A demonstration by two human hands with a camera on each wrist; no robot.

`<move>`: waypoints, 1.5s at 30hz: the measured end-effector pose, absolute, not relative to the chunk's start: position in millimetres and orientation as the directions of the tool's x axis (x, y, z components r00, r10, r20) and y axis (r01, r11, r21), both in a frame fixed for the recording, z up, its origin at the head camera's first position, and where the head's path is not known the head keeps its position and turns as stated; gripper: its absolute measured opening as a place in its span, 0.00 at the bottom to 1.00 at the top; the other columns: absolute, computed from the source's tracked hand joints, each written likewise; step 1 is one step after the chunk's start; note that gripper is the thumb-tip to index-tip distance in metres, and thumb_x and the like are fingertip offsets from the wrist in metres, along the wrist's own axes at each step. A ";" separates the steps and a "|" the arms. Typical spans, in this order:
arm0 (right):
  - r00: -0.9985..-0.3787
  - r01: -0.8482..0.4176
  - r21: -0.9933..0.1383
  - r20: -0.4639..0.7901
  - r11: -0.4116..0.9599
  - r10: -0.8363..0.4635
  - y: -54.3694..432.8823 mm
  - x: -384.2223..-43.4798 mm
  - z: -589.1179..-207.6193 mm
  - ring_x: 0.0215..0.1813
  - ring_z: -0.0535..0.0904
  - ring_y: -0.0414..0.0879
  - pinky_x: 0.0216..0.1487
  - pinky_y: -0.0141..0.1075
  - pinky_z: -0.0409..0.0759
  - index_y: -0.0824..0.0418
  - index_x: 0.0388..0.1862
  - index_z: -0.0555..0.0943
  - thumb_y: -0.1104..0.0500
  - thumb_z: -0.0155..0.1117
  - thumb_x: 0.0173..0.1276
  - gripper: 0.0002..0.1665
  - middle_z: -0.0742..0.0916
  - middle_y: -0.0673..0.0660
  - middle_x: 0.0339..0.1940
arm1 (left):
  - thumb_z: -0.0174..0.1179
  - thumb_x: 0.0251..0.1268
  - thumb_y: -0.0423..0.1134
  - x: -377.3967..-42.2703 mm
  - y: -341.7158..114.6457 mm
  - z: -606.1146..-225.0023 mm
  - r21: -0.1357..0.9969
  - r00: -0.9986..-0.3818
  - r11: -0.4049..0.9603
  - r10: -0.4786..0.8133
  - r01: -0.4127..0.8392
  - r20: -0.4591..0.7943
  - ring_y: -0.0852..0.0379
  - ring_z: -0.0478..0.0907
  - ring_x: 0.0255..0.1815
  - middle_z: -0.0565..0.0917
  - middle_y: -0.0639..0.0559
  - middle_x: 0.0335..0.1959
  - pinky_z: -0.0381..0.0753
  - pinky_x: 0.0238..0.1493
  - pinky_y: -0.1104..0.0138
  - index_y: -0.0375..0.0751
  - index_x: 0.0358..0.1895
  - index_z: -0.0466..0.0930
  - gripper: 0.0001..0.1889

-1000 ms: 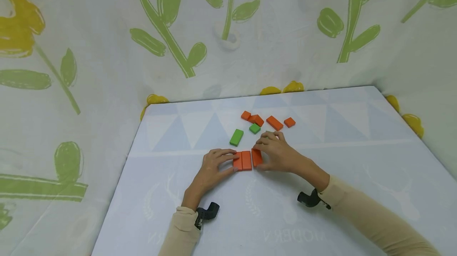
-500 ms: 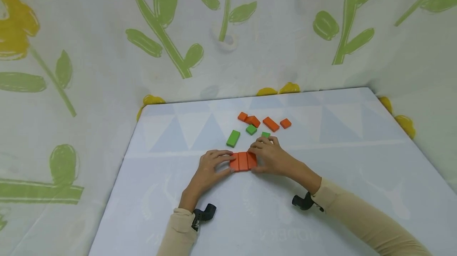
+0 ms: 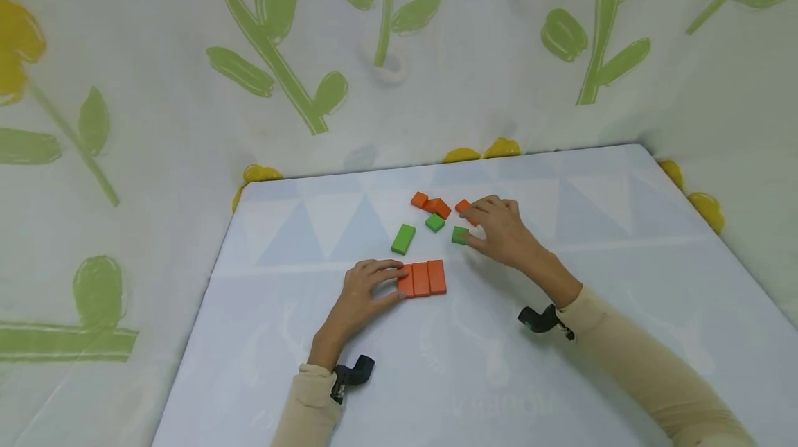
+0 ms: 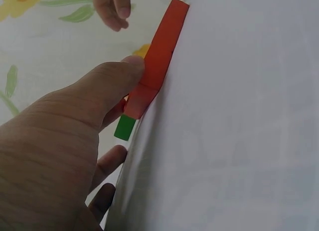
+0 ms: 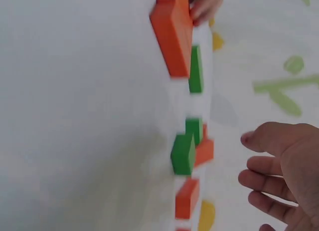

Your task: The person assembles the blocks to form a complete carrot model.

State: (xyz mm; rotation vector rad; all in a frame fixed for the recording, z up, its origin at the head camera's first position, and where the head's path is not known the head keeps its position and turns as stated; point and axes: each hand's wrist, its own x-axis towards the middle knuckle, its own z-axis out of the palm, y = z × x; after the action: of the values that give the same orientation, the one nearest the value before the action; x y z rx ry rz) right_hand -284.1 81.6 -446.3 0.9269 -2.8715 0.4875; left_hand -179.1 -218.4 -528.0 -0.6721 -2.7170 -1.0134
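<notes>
Three orange rectangular blocks [image 3: 421, 279] lie flat side by side in a row, touching. My left hand [image 3: 358, 294] pinches the leftmost one between thumb and fingers; in the left wrist view the thumb [image 4: 117, 76] presses its near end. The right hand [image 3: 503, 233] hovers above the loose blocks, fingers relaxed and holding nothing. Nearest to it are a small green block [image 3: 459, 235] by its thumb and an orange block [image 3: 462, 206] partly covered by its fingers. In the right wrist view, those fingers [image 5: 266, 186] stand apart from every block.
Farther back lie a green rectangular block [image 3: 403, 239], a small green block [image 3: 435, 222], a small orange block [image 3: 420, 199] and an orange piece with a peaked top [image 3: 439, 207]. The white table [image 3: 299, 391] meets a flower-patterned curtain [image 3: 474, 86] behind.
The right hand set the third orange block against the row, let go of it, and moved away and to the right over the loose blocks. The left hand kept its hold.
</notes>
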 end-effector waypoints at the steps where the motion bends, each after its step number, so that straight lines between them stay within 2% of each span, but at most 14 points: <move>1: -0.825 -0.565 -0.262 0.179 0.782 -0.536 86.4 -289.2 -445.0 0.62 0.71 0.57 0.59 0.60 0.61 0.61 0.57 0.83 0.52 0.71 0.66 0.23 0.84 0.60 0.57 | 0.70 0.63 0.47 -178.9 -218.7 -528.0 0.580 -0.884 0.668 0.353 0.467 0.305 0.48 0.69 0.65 0.79 0.58 0.63 0.62 0.61 0.44 0.53 0.59 0.84 0.21; 6: -0.881 -0.471 -0.230 0.173 0.852 -0.441 109.4 -313.6 -446.0 0.61 0.71 0.61 0.59 0.62 0.62 0.63 0.57 0.82 0.54 0.70 0.67 0.23 0.83 0.62 0.55 | 0.70 0.63 0.47 -178.2 -219.7 -527.3 0.588 -0.887 0.665 0.343 0.461 0.308 0.48 0.68 0.65 0.78 0.58 0.63 0.61 0.61 0.45 0.54 0.60 0.84 0.21; 10: -0.917 -0.399 -0.243 0.126 0.884 -0.380 123.3 -325.5 -452.5 0.61 0.70 0.62 0.58 0.61 0.62 0.65 0.57 0.82 0.51 0.70 0.67 0.25 0.83 0.64 0.55 | 0.70 0.62 0.47 -176.7 -220.0 -527.7 0.604 -0.892 0.657 0.343 0.451 0.293 0.48 0.68 0.65 0.79 0.58 0.63 0.61 0.61 0.45 0.53 0.59 0.84 0.21; 15: -0.941 -0.338 -0.240 0.071 0.910 -0.330 130.6 -332.6 -460.2 0.59 0.71 0.62 0.57 0.60 0.62 0.65 0.54 0.83 0.47 0.71 0.65 0.28 0.83 0.64 0.54 | 0.69 0.63 0.47 -177.6 -218.7 -528.4 0.599 -0.890 0.658 0.354 0.456 0.287 0.48 0.68 0.65 0.78 0.58 0.63 0.61 0.61 0.45 0.53 0.59 0.84 0.21; 20: -0.947 -0.317 -0.248 0.034 0.915 -0.319 128.8 -336.3 -468.4 0.53 0.73 0.59 0.56 0.57 0.62 0.66 0.52 0.83 0.49 0.71 0.65 0.25 0.84 0.62 0.46 | 0.69 0.64 0.47 -177.1 -218.8 -526.8 0.598 -0.888 0.657 0.355 0.459 0.292 0.48 0.68 0.65 0.78 0.57 0.63 0.61 0.62 0.45 0.53 0.59 0.84 0.20; 25: -0.945 -0.323 -0.256 0.045 0.911 -0.323 130.7 -335.7 -470.3 0.50 0.74 0.59 0.55 0.58 0.61 0.67 0.52 0.82 0.54 0.71 0.64 0.23 0.85 0.61 0.43 | 0.69 0.64 0.47 -177.7 -217.1 -526.2 0.589 -0.883 0.658 0.364 0.470 0.297 0.48 0.68 0.65 0.79 0.57 0.63 0.62 0.61 0.45 0.53 0.59 0.84 0.20; 31: -0.933 -0.360 -0.288 0.113 0.887 -0.342 136.5 -331.3 -463.5 0.51 0.74 0.60 0.53 0.58 0.60 0.64 0.50 0.84 0.56 0.72 0.63 0.19 0.86 0.61 0.43 | 0.69 0.64 0.48 -179.1 -219.0 -528.5 0.585 -0.893 0.675 0.351 0.450 0.282 0.50 0.68 0.66 0.78 0.60 0.63 0.61 0.63 0.45 0.55 0.59 0.84 0.20; 35: -0.925 -0.379 -0.306 0.159 0.873 -0.346 138.1 -323.8 -456.9 0.52 0.74 0.59 0.54 0.57 0.59 0.63 0.49 0.85 0.57 0.72 0.63 0.17 0.87 0.59 0.42 | 0.68 0.65 0.48 -179.2 -219.8 -525.0 0.581 -0.895 0.681 0.353 0.446 0.275 0.49 0.68 0.66 0.78 0.59 0.63 0.61 0.63 0.45 0.54 0.60 0.83 0.20; 45: -0.840 -0.533 -0.299 0.293 0.791 -0.456 135.1 -293.7 -445.6 0.50 0.76 0.56 0.58 0.61 0.59 0.62 0.46 0.85 0.59 0.77 0.59 0.17 0.87 0.57 0.40 | 0.68 0.65 0.49 -177.8 -219.2 -523.7 0.590 -0.901 0.682 0.351 0.433 0.255 0.50 0.67 0.67 0.78 0.59 0.64 0.61 0.64 0.45 0.55 0.60 0.83 0.20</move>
State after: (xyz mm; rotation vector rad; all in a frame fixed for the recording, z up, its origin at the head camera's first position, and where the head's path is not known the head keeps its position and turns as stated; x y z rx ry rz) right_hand -293.7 135.1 -445.6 0.7757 -2.7756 0.5539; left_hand -177.8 -219.2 -523.7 -0.6474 -2.7682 -1.0185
